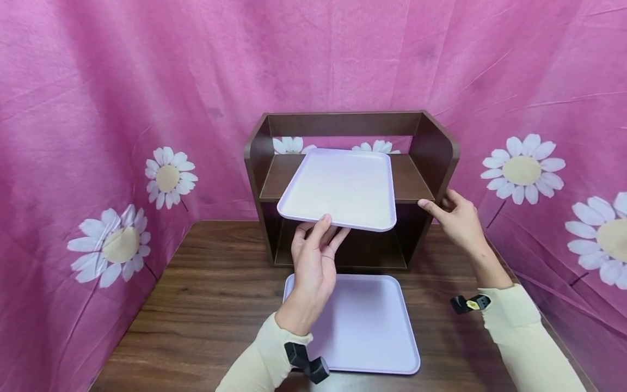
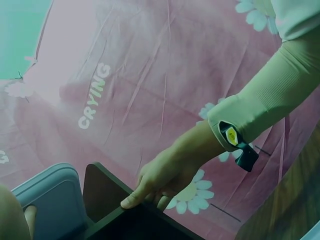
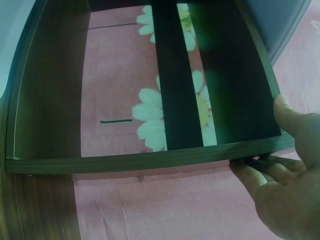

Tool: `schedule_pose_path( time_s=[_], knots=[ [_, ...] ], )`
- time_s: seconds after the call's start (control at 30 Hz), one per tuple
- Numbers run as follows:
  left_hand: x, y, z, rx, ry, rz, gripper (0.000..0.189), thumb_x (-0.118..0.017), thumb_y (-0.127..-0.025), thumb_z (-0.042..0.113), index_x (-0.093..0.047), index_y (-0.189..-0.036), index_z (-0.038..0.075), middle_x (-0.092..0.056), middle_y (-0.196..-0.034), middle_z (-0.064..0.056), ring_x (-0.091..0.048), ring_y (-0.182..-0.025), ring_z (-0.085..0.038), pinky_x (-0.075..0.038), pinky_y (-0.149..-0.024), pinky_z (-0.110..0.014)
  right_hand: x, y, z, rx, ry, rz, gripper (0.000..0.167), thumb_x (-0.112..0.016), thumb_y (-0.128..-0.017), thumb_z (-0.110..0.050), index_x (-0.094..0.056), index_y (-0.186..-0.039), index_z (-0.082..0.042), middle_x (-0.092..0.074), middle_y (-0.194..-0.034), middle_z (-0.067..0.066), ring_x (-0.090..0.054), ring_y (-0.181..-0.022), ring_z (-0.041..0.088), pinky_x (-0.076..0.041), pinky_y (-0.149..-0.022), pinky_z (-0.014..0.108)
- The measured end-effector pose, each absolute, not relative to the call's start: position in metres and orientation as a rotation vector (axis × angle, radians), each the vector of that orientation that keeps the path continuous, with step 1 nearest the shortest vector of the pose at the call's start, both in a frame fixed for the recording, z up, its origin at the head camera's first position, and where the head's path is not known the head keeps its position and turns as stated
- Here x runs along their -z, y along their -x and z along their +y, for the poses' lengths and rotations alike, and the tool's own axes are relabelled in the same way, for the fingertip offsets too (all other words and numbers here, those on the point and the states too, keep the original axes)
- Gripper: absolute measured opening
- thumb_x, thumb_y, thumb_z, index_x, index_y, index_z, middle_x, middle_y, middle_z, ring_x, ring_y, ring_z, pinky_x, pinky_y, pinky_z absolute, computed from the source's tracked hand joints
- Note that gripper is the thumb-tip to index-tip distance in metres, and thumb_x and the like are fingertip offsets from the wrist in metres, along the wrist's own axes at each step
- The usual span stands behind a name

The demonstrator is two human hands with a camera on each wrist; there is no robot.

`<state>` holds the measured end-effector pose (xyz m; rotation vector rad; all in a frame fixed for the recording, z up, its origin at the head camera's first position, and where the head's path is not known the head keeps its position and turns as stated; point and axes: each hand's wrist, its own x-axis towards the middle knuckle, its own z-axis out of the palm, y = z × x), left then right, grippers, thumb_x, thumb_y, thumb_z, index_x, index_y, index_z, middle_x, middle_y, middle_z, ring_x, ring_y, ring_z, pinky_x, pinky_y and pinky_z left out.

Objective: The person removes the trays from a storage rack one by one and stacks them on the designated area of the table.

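My left hand holds a lavender rectangular tray by its near edge, thumb on top and fingers underneath. The tray overlaps the upper board of a dark brown two-tier shelf in the head view. At the shelf's right side, my right hand grips the side panel, its thumb lying on the front edge at the height of the middle board. The right wrist view shows that thumb on the front, with the other fingers around the panel's outer face. A second lavender tray lies flat on the table before the shelf.
The shelf stands on a wood-grain table. Behind and on both sides hangs a pink curtain printed with large white daisies. Both wrists wear small black camera mounts, one of them on the left cuff.
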<state>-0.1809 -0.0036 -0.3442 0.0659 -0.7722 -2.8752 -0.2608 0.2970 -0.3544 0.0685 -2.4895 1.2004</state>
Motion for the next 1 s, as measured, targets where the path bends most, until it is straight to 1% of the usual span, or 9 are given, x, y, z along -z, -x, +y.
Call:
schedule_pose_path(
  time_s=[0.07, 0.1, 0.17, 0.27, 0.33, 0.47, 0.63, 0.9, 1.0],
  knots=[
    [0.344, 0.180, -0.006, 2.882, -0.078, -0.780, 0.018, -0.067, -0.099, -0.002, -0.055, -0.109, 0.006, -0.073, -0.110, -0.011, -0.078, -0.105, -0.026, -0.060, -0.103, -0.056, 0.354, 0.261, 0.297, -1.195, -0.070, -2.494, 0.055, -0.077, -0.098, -0.046, -0.065, -0.132, -0.005, -0.078, -0.110, -0.001, -0.057, -0.081, -0.001, -0.046, -0.064, 0.012],
    [0.344, 0.180, -0.007, 2.885, -0.084, -0.782, 0.016, -0.067, -0.099, -0.002, -0.055, -0.107, 0.006, -0.074, -0.109, -0.010, -0.078, -0.104, -0.026, -0.060, -0.103, -0.056, 0.354, 0.261, 0.296, -1.194, -0.069, -2.495, 0.056, -0.077, -0.098, -0.046, -0.064, -0.133, -0.005, -0.077, -0.113, 0.002, -0.057, -0.081, -0.001, -0.046, -0.064, 0.012],
    [0.344, 0.179, -0.010, 2.888, -0.091, -0.789, 0.013, -0.067, -0.099, -0.002, -0.057, -0.102, 0.007, -0.074, -0.106, -0.010, -0.079, -0.102, -0.026, -0.060, -0.102, -0.056, 0.354, 0.261, 0.296, -1.195, -0.071, -2.496, 0.056, -0.077, -0.098, -0.046, -0.064, -0.133, -0.005, -0.078, -0.109, -0.003, -0.056, -0.080, -0.001, -0.046, -0.064, 0.013],
    [0.345, 0.179, -0.014, 2.890, -0.086, -0.806, 0.012, -0.066, -0.099, -0.002, -0.060, -0.098, 0.008, -0.075, -0.103, -0.008, -0.079, -0.099, -0.024, -0.062, -0.100, -0.054, 0.354, 0.261, 0.296, -1.199, -0.073, -2.488, 0.054, -0.077, -0.098, -0.046, -0.065, -0.131, -0.005, -0.072, -0.094, -0.021, -0.055, -0.077, 0.000, -0.045, -0.061, 0.015],
    [0.345, 0.179, -0.017, 2.889, -0.076, -0.825, 0.011, -0.066, -0.099, -0.002, -0.061, -0.096, 0.008, -0.076, -0.101, -0.007, -0.079, -0.097, -0.023, -0.063, -0.099, -0.052, 0.354, 0.261, 0.296, -1.211, -0.086, -2.482, 0.054, -0.077, -0.098, -0.045, -0.064, -0.131, -0.004, -0.066, -0.088, -0.030, -0.055, -0.075, 0.000, -0.045, -0.059, 0.016],
    [0.346, 0.180, -0.023, 2.895, -0.055, -0.846, 0.009, -0.067, -0.099, -0.001, -0.064, -0.097, 0.007, -0.077, -0.099, -0.006, -0.080, -0.096, -0.022, -0.064, -0.096, -0.049, 0.355, 0.262, 0.296, -1.218, -0.090, -2.471, 0.053, -0.078, -0.098, -0.044, -0.065, -0.131, -0.005, -0.065, -0.084, -0.028, -0.054, -0.071, 0.000, -0.043, -0.056, 0.018],
    [0.345, 0.181, -0.032, 2.887, -0.075, -0.851, 0.006, -0.068, -0.098, 0.001, -0.067, -0.095, 0.006, -0.078, -0.097, -0.006, -0.080, -0.093, -0.022, -0.066, -0.091, -0.047, 0.355, 0.261, 0.296, -1.218, -0.081, -2.469, 0.053, -0.078, -0.097, -0.045, -0.065, -0.131, -0.006, -0.065, -0.084, -0.028, -0.054, -0.073, 0.000, -0.043, -0.056, 0.017],
    [0.340, 0.182, -0.048, 2.870, -0.087, -0.897, 0.016, -0.060, -0.101, 0.001, -0.067, -0.088, 0.008, -0.078, -0.092, -0.004, -0.080, -0.086, -0.020, -0.068, -0.083, -0.041, 0.356, 0.262, 0.297, -1.226, -0.066, -2.467, 0.058, -0.078, -0.097, -0.045, -0.064, -0.137, -0.006, -0.064, -0.089, -0.031, -0.054, -0.077, -0.001, -0.043, -0.058, 0.016],
    [0.340, 0.183, -0.053, 2.869, -0.084, -0.900, 0.018, -0.059, -0.101, 0.001, -0.065, -0.086, 0.008, -0.078, -0.089, -0.003, -0.079, -0.084, -0.019, -0.068, -0.081, -0.040, 0.356, 0.262, 0.296, -1.204, -0.057, -2.473, 0.058, -0.078, -0.097, -0.046, -0.065, -0.136, -0.006, -0.068, -0.092, -0.026, -0.054, -0.077, 0.000, -0.043, -0.058, 0.016]
  ],
)
